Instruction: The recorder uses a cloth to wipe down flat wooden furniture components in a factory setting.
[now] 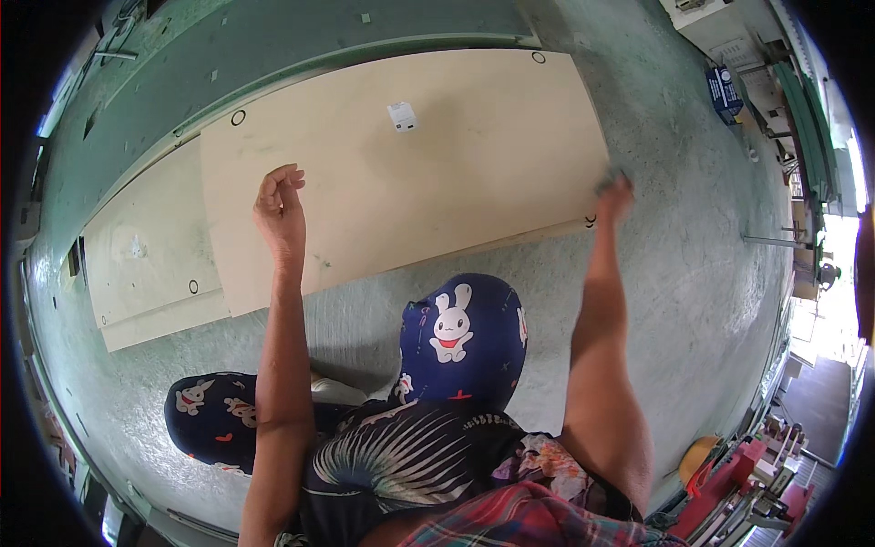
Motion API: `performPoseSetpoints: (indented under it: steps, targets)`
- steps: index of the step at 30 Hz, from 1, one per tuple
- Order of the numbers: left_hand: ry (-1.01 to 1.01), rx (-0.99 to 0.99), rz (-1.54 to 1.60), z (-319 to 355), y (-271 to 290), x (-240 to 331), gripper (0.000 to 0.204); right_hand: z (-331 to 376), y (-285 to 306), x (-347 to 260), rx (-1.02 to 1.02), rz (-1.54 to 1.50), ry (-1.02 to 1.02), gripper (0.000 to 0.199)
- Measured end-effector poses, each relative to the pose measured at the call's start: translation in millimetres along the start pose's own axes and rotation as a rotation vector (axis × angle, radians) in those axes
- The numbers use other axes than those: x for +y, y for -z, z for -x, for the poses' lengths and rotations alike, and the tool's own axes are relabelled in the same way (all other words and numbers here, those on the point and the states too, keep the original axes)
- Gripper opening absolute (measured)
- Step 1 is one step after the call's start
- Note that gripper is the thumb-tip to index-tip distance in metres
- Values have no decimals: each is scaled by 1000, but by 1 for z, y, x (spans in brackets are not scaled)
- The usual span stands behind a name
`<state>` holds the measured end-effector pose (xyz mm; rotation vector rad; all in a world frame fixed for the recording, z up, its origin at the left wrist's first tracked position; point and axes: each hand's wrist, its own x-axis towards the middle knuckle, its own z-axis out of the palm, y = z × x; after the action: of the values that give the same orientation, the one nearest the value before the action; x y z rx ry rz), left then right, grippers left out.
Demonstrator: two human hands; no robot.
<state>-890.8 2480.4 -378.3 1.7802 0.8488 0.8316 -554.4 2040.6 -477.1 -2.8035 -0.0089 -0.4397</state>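
A long cream-coloured board lies in front of me, with black rings marked near its corners. Over its left part hovers my left hand, fingers curled in loosely and nothing visible in them. At the board's right end, my right hand is smeared by motion. Its fingers are closed on a small grey-green wad, too blurred to name more exactly. A small white rectangular piece with dark marks rests on the board toward its far edge.
A second cream board lies partly under the first at the left. Beyond them runs a green surface. On the right, a dark blue box stands by a shelf, with red machinery at the lower right.
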Motion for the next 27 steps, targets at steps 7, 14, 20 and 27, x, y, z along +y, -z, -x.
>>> performPoseSetpoints:
  steps: [7, 14, 20, 27]
  targets:
    - [28, -60, 12, 7, -19, 2, 17, 8, 58, 73, 254, -97, -215, 31]
    - [-34, -98, -17, 11, -37, 28, 17, 14, -18, -72, 104, -97, 418, 29]
    - [-82, -25, -9, 6, -33, 23, 17, 143, -41, -291, -169, -858, 936, 19]
    - [-130, 68, 36, -3, -8, 24, 20, 199, 25, -341, -951, -1287, 828, 25]
